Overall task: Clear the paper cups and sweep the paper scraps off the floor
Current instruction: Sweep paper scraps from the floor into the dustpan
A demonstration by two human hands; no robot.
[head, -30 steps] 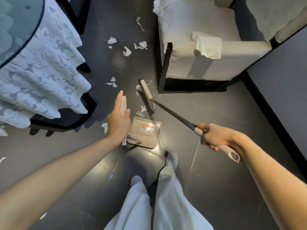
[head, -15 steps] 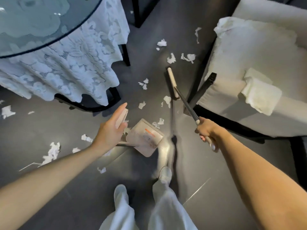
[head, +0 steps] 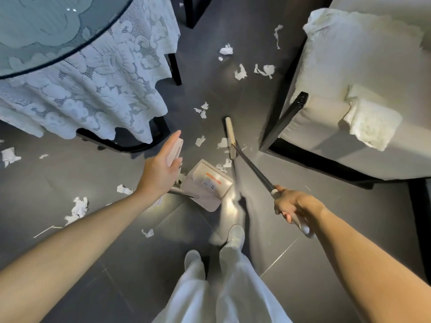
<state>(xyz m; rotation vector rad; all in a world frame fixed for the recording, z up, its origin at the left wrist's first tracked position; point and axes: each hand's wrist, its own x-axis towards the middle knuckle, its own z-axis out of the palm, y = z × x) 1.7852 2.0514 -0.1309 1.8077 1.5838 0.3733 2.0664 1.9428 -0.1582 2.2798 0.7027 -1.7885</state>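
My right hand [head: 289, 202] grips the beige end of a broom handle; its dark shaft runs up-left to the beige broom head [head: 230, 136], which rests on the dark floor. My left hand [head: 161, 169] holds the upright beige handle of a dustpan [head: 207, 184] whose pan sits on the floor just below-left of the broom head. White paper scraps [head: 222, 143] lie beside the broom head and at the pan's mouth [head: 224, 165]. More scraps [head: 240, 72] lie further up the floor and others [head: 78, 207] to the left. No paper cups are in view.
A round glass table with a white lace cloth [head: 93, 89] stands at upper left on a black base. A white armchair [head: 349, 89] with black frame fills the upper right, a folded white cloth [head: 370, 127] on its arm. My feet [head: 235, 234] stand below the dustpan.
The broom head has been drawn back toward the dustpan, close to its mouth. The view has shifted so the table and left-hand scraps show more.
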